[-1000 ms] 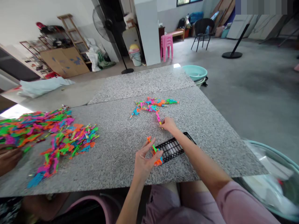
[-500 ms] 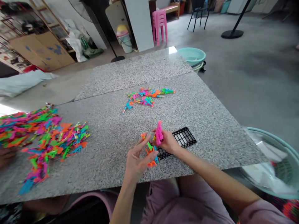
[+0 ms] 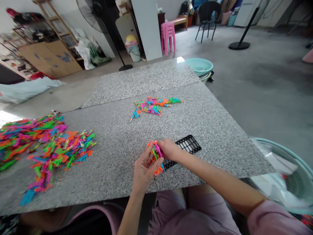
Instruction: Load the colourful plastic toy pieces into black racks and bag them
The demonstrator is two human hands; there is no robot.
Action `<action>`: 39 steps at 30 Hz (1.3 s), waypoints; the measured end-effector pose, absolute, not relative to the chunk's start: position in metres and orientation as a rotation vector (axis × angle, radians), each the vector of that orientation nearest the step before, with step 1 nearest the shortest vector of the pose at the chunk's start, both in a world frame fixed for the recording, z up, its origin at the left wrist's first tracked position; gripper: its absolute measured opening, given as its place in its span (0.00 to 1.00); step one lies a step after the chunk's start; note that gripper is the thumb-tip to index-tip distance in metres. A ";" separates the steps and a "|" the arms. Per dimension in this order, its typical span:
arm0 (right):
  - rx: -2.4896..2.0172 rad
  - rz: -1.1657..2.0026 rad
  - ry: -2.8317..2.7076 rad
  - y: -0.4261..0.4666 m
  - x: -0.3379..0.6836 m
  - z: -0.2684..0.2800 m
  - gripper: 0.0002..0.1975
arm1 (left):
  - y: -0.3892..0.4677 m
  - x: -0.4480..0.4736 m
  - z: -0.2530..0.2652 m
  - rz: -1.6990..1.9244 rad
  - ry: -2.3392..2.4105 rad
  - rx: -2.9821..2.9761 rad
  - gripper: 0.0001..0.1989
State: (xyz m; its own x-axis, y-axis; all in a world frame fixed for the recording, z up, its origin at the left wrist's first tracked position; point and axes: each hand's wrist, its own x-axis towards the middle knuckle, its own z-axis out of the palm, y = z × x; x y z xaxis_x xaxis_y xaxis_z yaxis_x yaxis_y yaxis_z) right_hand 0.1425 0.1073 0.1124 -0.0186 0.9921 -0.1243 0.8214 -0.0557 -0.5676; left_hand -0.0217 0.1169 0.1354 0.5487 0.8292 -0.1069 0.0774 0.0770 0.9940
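My left hand (image 3: 143, 169) is closed round several small bright plastic toys (image 3: 160, 169), with orange, green and blue parts showing between thumb and fingers. A pink plastic toy (image 3: 158, 149) is in the fingers of my right hand (image 3: 170, 150), right against the bunch in the left. Its lower part is hidden by the fingers, and its exact kind cannot be made out. Below and beside my right hand lies a black plastic grid tray (image 3: 189, 143), partly covered by the hands.
Farther up the granite table (image 3: 110, 130) lies a small group of colourful toys (image 3: 153, 106). A large heap of similar pieces (image 3: 61, 147) covers the left. Teal basins stand beyond the far corner (image 3: 199, 65) and off the right edge (image 3: 293, 163).
My right hand has moved left and brought the pink toy against the toys in my left hand. At the far left, the other person's hand has gone from the heap.
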 end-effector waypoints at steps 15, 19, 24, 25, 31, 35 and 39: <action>-1.698 0.787 -1.990 0.115 0.154 0.104 0.09 | 0.123 -0.026 0.151 0.644 0.864 1.904 0.22; -1.895 0.506 -1.731 0.174 0.200 0.108 0.22 | 0.122 -0.030 0.150 0.573 0.907 1.924 0.24; -2.205 0.148 -1.836 0.217 0.202 0.100 0.16 | 0.126 -0.036 0.138 0.552 0.865 1.867 0.26; -2.218 0.125 -1.890 0.212 0.195 0.096 0.15 | 0.128 -0.037 0.137 0.548 0.852 1.865 0.26; -2.226 0.171 -2.085 0.156 0.177 0.107 0.12 | 0.133 -0.037 0.142 0.525 0.811 1.813 0.26; -2.121 0.077 -2.300 0.185 0.196 0.128 0.15 | 0.132 -0.035 0.143 0.493 0.824 1.756 0.27; -1.841 -0.018 -2.734 0.233 0.210 0.127 0.12 | 0.129 -0.034 0.143 0.505 0.854 1.708 0.27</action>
State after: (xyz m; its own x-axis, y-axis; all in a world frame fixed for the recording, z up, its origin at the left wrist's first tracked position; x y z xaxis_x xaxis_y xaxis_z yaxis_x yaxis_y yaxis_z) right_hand 0.2104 0.2327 0.1272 -0.3682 0.9218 -0.1216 0.9201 0.3801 0.0951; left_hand -0.0345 0.1291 0.1430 0.6487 0.7558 -0.0892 0.2859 -0.1335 0.9489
